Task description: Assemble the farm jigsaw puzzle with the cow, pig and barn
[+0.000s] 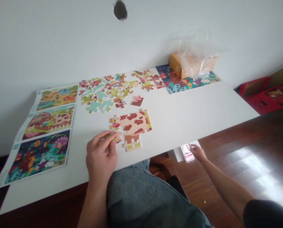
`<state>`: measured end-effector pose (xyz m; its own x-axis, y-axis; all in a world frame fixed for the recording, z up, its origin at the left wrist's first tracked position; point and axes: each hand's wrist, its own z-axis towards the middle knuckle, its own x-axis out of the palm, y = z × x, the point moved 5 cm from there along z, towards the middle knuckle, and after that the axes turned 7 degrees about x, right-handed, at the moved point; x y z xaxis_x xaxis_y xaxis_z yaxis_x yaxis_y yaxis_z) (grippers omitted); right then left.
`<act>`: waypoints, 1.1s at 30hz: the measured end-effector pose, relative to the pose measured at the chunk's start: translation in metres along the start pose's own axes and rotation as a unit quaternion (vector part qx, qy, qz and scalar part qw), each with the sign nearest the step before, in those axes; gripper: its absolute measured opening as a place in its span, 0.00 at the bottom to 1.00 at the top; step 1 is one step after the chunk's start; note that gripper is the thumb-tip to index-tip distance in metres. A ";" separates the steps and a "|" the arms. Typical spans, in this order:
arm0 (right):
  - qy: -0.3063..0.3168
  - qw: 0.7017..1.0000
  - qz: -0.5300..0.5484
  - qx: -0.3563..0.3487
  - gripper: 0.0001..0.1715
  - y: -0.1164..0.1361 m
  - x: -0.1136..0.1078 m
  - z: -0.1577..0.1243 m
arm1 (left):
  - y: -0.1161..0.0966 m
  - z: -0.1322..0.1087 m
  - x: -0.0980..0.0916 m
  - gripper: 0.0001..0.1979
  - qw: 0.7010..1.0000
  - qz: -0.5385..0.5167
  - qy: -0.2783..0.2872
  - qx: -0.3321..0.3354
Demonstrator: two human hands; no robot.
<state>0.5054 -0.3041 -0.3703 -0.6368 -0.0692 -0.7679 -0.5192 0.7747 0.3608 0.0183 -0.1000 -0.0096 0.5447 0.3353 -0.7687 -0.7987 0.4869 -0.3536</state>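
Note:
My left hand (101, 155) is closed, its thumb and fingers pinching a puzzle piece (118, 136) at the lower left of a partly joined cow puzzle (134, 123). The piece is partly hidden by the fingers. A joined fence section (133, 142) forms the puzzle's lower edge. Below the table's front edge, my right hand (198, 153) has its fingers closed at the upper edge of a phone (188, 152) with a lit, partly blurred screen. Several loose puzzle pieces (100, 95) lie behind the cow, with a pig piece (137, 100) apart from them.
A picture sheet (71, 134) with three scenes covers the table's left end. At the back right, a finished dark forest puzzle (173, 87) lies under an orange box (176, 64) and a clear plastic bag (196, 60). A red box (255, 95) stands beyond the white table (203, 110).

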 end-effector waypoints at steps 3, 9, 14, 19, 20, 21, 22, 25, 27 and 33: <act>-0.001 1.000 -0.013 -0.018 0.28 0.006 0.005 0.004 | 0.000 -0.001 0.000 0.12 1.000 -0.002 -0.002 0.000; 0.016 0.999 -0.021 -0.044 0.31 0.005 0.012 0.010 | -0.001 0.000 -0.001 0.11 1.000 -0.001 -0.002 -0.004; 0.034 0.997 -0.018 -0.073 0.40 -0.001 0.013 0.007 | -0.002 0.000 -0.001 0.11 1.000 -0.001 -0.003 -0.004; 0.029 0.996 -0.020 -0.088 0.42 -0.002 0.015 0.005 | -0.001 0.000 -0.001 0.11 1.000 0.001 0.000 -0.004; 0.027 0.996 -0.021 -0.088 0.42 -0.002 0.016 0.005 | -0.001 0.001 -0.001 0.11 1.000 0.000 0.000 -0.004; 0.026 0.996 -0.021 -0.088 0.41 -0.002 0.016 0.006 | -0.001 0.001 -0.001 0.11 1.000 0.000 0.000 -0.003; 0.025 0.996 -0.021 -0.088 0.41 -0.003 0.016 0.006 | -0.002 0.001 -0.001 0.11 1.000 -0.001 -0.001 -0.003; 0.025 0.995 -0.019 -0.090 0.40 -0.005 0.016 0.009 | -0.003 0.002 -0.001 0.11 1.000 -0.003 0.000 -0.005; 0.023 0.995 -0.017 -0.090 0.40 -0.006 0.016 0.011 | -0.003 0.001 -0.001 0.11 1.000 -0.004 0.000 -0.008; 0.015 0.995 -0.004 -0.100 0.38 -0.006 0.014 0.011 | -0.001 0.000 -0.001 0.11 1.000 -0.006 -0.002 -0.009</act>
<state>0.5061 -0.3024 -0.3886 -0.6478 -0.0962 -0.7557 -0.6249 0.6344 0.4550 0.0189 -0.1007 -0.0080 0.5558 0.3328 -0.7618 -0.7963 0.4762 -0.3730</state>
